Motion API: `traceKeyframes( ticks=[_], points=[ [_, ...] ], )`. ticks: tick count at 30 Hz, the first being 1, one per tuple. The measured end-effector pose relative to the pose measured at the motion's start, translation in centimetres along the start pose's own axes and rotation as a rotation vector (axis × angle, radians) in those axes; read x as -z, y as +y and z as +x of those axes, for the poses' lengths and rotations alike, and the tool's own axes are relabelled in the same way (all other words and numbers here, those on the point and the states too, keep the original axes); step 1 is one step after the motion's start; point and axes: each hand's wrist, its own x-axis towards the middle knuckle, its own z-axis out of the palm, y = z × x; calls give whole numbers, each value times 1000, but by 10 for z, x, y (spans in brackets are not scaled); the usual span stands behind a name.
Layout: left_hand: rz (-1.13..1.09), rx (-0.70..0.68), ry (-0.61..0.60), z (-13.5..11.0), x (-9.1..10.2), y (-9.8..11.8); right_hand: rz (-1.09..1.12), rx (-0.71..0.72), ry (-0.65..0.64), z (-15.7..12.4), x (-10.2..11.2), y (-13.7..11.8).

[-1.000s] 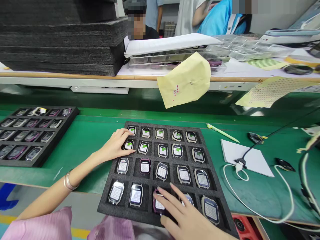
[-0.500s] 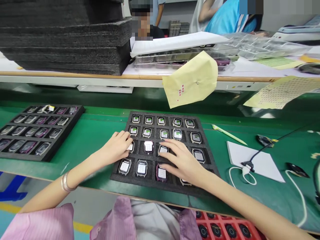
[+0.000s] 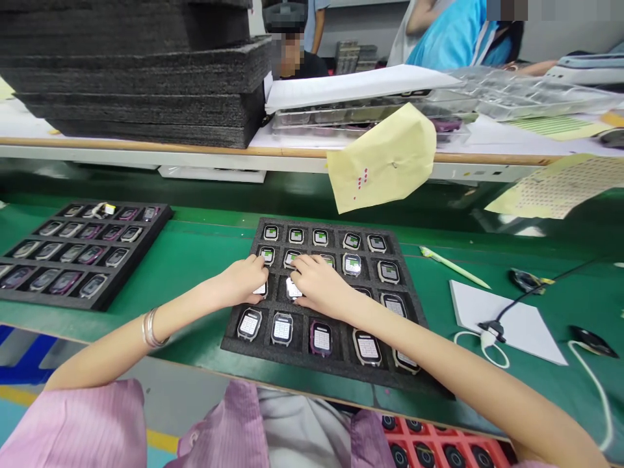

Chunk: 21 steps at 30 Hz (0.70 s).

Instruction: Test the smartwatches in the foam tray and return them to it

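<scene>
A black foam tray (image 3: 336, 309) on the green bench holds rows of smartwatches without straps, most with lit screens. My left hand (image 3: 244, 281) is at the tray's left edge, its bent fingers and thumb around a smartwatch (image 3: 262, 290) in the third row. Just beside it, my right hand (image 3: 319, 286) has curled fingers and thumb at the top and bottom of the neighbouring smartwatch (image 3: 293, 290), partly covering it. Both watches appear to sit in their slots. A purple-cased smartwatch (image 3: 321, 338) lies in the front row, below my right hand.
Another foam tray of watches (image 3: 73, 250) lies at left. To the right are a green pen (image 3: 453, 266), a white pad (image 3: 507, 322) and a white cable (image 3: 597, 396). Stacked black foam (image 3: 146, 97) and papers occupy the shelf. A red tray (image 3: 439, 442) is below the bench edge.
My right hand has moved left from the third-column watch to the second-column one and its fingers have drawn together. My left hand stays at the first-column watch. The view has shifted slightly.
</scene>
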Motion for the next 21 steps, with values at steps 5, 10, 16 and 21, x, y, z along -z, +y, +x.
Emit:
traceKeyframes(
  ticks=[5, 10, 16, 21],
  points=[
    [-119, -49, 113, -12, -12, -10, 222, -121, 92, -25, 8, 8],
    [-697, -40, 468, -19, -39, -10, 1266, -356, 247, -62, 15, 0],
    [-1720, 55, 566, -9, -20, 24, 1585, -517, 420, -80, 24, -26],
    [-2057, 82, 403, -12, 9, 56, 1583, -533, 482, -88, 26, -35]
  ],
)
